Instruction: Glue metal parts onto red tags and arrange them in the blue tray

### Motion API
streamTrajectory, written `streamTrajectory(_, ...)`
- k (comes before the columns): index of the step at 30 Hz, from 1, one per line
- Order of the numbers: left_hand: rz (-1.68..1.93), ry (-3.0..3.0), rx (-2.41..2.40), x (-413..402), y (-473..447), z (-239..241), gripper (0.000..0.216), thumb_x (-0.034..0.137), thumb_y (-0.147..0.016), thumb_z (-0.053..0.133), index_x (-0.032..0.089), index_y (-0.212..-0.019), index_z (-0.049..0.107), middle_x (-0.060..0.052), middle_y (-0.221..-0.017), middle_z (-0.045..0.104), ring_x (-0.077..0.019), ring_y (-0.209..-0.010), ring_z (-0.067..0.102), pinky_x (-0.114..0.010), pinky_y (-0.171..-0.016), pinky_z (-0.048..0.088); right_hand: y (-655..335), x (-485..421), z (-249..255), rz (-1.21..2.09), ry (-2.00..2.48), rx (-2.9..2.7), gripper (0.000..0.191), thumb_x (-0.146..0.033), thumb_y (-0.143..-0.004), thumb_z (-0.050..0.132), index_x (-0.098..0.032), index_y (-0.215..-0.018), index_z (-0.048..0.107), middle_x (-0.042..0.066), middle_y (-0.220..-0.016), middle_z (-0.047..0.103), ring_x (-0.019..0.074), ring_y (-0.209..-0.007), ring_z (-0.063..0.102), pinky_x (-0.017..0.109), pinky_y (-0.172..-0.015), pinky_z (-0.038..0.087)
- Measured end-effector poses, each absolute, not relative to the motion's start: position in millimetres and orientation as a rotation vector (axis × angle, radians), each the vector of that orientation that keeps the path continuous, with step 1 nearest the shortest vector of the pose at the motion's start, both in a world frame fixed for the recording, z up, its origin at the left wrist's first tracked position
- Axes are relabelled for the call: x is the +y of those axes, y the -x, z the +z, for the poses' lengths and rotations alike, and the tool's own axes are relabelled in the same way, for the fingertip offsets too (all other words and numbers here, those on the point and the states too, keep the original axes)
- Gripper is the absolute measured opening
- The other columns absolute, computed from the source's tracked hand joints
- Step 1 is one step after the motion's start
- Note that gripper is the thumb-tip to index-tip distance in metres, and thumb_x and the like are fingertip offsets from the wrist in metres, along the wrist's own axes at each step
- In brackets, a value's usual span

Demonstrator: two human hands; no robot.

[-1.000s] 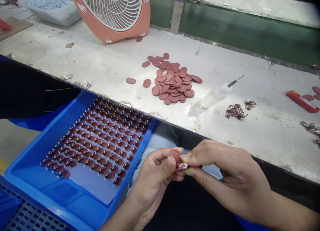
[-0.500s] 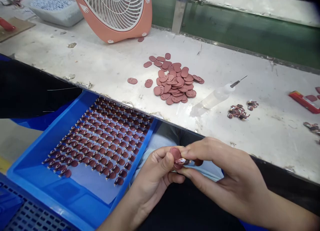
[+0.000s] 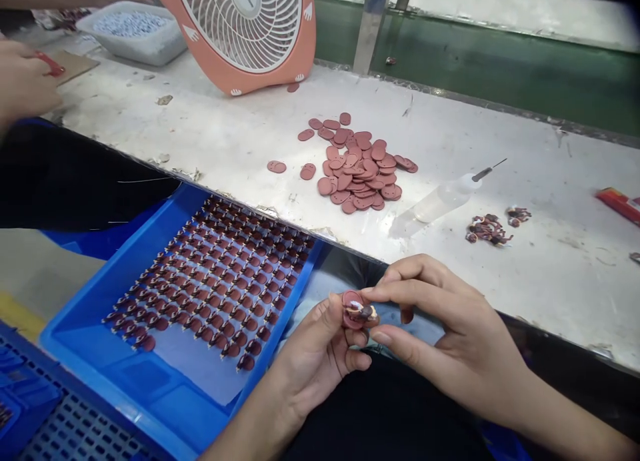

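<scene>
Figurine (image 3: 367, 312), one, small, dark brown with white and yellowish parts, set against a reddish oval disc; located over the person's lap, just off the near edge of the table (image 3: 550, 181).

Left hand (image 3: 317, 351): thumb and fingers pinching the figurine and its disc at the side.

Right hand (image 3: 450, 321): thumb and forefinger parted, the forefinger's tip at the disc's upper edge; whether it touches, cannot tell. Remaining fingers curled beneath, partly hidden.

Blue tray (image 3: 95, 344), below the table edge, at left: holds rows of finished figures (image 3: 225, 281) with discs, on a white sheet (image 3: 195, 361).

Loose discs (image 3: 363, 171), reddish, oval: one heap on the table, several lying apart at its left.

Squeeze bottle (image 3: 443, 200), clear, needle tip, lying on its side, right of the heap.

Loose figures (image 3: 487, 230): a small cluster, right of the bottle; another bit just beside.

Fan (image 3: 233, 81), orange, behind the heap.

Co-worker's hand (image 3: 25, 84), far left, near a red object (image 3: 51, 64).
</scene>
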State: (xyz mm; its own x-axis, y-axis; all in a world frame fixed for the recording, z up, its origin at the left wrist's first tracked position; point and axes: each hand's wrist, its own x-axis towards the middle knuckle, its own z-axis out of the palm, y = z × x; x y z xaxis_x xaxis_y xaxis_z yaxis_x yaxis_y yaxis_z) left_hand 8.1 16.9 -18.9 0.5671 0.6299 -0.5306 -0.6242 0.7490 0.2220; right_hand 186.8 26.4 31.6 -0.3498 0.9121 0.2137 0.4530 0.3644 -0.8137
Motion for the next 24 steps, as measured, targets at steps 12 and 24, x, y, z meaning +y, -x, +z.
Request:
streamTrajectory(12, 1.06, -0.337, 0.985, 11.6, -11.0, -11.8, 0.039, 0.043, -0.067, 0.088, 0.018, -0.093, 0.072, -0.001, -0.085, 0.068, -0.0099, -0.07, 0.061, -0.016, -0.052, 0.052, -175.8, 21.9, 9.9, 0.279, 1.164, -1.999, 0.028, -0.007, -0.088, 0.067, -0.02, -0.112, 0.066, 0.006, -0.099, 0.059, 0.0155, -0.084, 0.062, 0.027, -0.07, 0.056)
streamTrajectory(24, 1.173, -0.478, 1.188, 7.6, 2.4, -10.3, 0.028, 0.038, -0.071, 0.084, 0.018, -0.078, 0.067, 0.001, -0.077, 0.064, -0.0096, -0.064, 0.058, -0.019, -0.056, 0.05, -152.2, 25.2, -10.9, 0.008, 0.964, -2.146, 0.032, -0.005, -0.082, 0.074, -0.014, -0.112, 0.067, 0.009, -0.097, 0.061, 0.0185, -0.079, 0.059, 0.035, -0.069, 0.052)
